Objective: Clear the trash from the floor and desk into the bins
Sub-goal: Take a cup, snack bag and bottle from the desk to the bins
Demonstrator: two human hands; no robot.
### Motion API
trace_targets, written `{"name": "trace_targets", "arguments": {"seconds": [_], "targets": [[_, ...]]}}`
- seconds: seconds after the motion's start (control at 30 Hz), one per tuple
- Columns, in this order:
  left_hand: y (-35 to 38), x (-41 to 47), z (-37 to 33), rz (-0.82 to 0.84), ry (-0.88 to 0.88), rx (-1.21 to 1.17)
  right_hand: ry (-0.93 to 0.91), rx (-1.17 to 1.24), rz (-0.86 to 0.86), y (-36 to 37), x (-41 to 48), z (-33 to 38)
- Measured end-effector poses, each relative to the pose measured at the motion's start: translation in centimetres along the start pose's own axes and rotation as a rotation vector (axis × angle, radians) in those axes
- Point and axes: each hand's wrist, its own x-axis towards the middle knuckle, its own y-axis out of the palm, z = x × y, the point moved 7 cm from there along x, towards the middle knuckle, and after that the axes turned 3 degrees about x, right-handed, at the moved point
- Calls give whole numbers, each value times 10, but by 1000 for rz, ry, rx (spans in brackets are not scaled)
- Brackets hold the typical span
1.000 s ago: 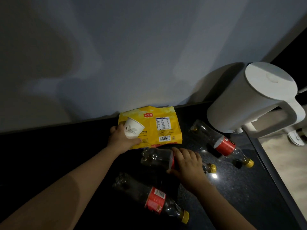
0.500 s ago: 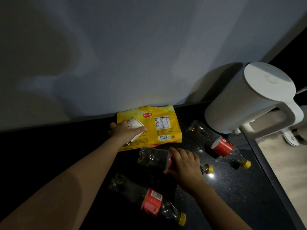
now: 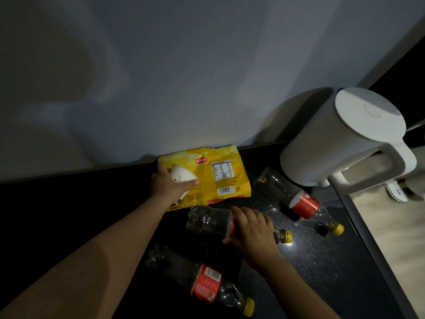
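Trash is gripped twice: a paper cup [image 3: 181, 174] by the left hand [image 3: 169, 189] over the yellow packet [image 3: 222, 171], a bottle [image 3: 207, 223] by the right hand [image 3: 253, 232] on the desk [image 3: 322, 261]. Two other bottles [image 3: 302, 202] are left lying; nothing is judged binned yet

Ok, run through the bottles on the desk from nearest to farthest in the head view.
nearest bottle → middle bottle, gripped by the right hand → far bottle beside the white kettle. The yellow bag and the paper cup held in the left hand overlap these in depth, so both are left out.
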Motion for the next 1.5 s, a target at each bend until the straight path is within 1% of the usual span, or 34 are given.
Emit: {"name": "trace_targets", "arguments": {"seconds": [0.03, 0.1, 0.2, 0.27, 0.33, 0.6, 0.7, 0.83, 0.93, 1.0, 1.07, 1.13, 1.17, 1.23, 1.33, 1.5], "targets": [[-2, -1, 1, -35, -1, -68, 1, 2, 1, 0, 0, 0], [-6, -1, 5, -71, -59, -153, 0, 3, 7, 1, 1, 0], [-8, 0, 9, -37, -154, -79, 5, 3, 19, 1, 0, -1], [-10, -1, 8, 0, -179, -32, 6, -5, 25, 0, 0, 0], [-12, -4, 7, 22, -190, -51, 10, -13, 32, 1, 0, 0], [-29, -20, -9, -48, -102, -107, 6, -8, 59, -2, 1, -2], [-39, -30, -15, -79, -67, -115, 16, 3, 103, -3, -2, -4], [-55, -45, -16, -140, -50, -107, 48, 50, 152, -5, -8, -6], [-67, -61, -12, -161, -26, -173, 75, 132, 172, -5, -17, -6], [-77, -72, -11, -168, 15, -215, 115, 273, 127, -8, -27, -8], [-89, -82, -12, -183, 77, -235, 197, 495, 75, -14, -41, -9], [-101, -94, -14, -189, 143, -228, 248, 721, -15, -26, -55, -5], [-106, -100, -15, -180, 172, -211, 254, 792, -75, -35, -62, -1], [-114, -116, -19, -172, 222, -174, 231, 874, -178, -58, -76, 12], [-132, -144, -28, -181, 313, -156, 177, 916, -335, -98, -95, 37], [-170, -193, -55, -176, 465, -171, 157, 1016, -503, -152, -133, 73]]}}
